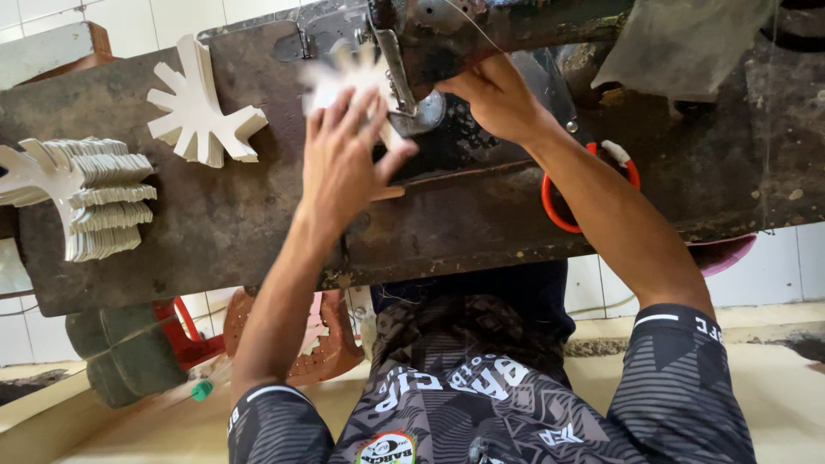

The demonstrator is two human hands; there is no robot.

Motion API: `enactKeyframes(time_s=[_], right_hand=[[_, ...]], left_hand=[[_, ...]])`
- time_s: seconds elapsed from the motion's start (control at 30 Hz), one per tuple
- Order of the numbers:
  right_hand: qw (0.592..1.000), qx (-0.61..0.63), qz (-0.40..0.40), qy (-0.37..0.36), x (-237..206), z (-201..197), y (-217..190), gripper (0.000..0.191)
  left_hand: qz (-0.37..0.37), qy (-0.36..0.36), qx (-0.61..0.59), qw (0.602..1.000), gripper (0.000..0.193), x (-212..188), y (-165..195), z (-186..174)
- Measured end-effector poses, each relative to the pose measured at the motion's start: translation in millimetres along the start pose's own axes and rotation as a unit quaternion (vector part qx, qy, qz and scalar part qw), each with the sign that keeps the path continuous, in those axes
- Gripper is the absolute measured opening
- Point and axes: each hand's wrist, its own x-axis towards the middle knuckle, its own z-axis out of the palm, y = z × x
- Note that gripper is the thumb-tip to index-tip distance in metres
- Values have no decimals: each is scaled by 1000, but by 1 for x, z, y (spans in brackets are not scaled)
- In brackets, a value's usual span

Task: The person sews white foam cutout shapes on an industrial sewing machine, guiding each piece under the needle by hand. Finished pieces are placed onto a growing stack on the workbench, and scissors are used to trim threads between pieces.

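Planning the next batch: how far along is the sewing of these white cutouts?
Done cannot be told: two stacks of white cutouts lie on the table, stitched or not unclear. In hand: the left hand presses a blurred cutout at the presser foot; the right hand steadies beside it. What is left cannot be told.

Left hand (344,163) spread flat, fingers splayed — right hand (494,99) curled, arm outstretched.
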Motion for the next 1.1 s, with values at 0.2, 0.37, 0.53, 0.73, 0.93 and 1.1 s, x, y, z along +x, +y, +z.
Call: enactKeyframes(time_s=[0.2,0.37,0.53,0.73,0.93,1.1], right_hand=[[999,-1,-41,2,0,3,4,23],[1000,-8,-15,-4,2,2,2,23],[1000,-11,-19,-1,0,3,-2,16],[999,-20,-36,-10,3,5,-12,22],[1000,-5,-16,-12,2,7,-17,16],[1000,5,-8,-6,0,7,-14,16]], left_hand=[[-59,-1,-43,997,85,-21,50,-11],[-76,19,-79,994,75,-19,74,-13],[-99,39,-99,989,56,-17,80,-8],[-117,58,-141,981,30,-19,73,1],[-121,77,-148,979,24,-19,73,8],[-119,73,-136,981,25,-15,72,8]])
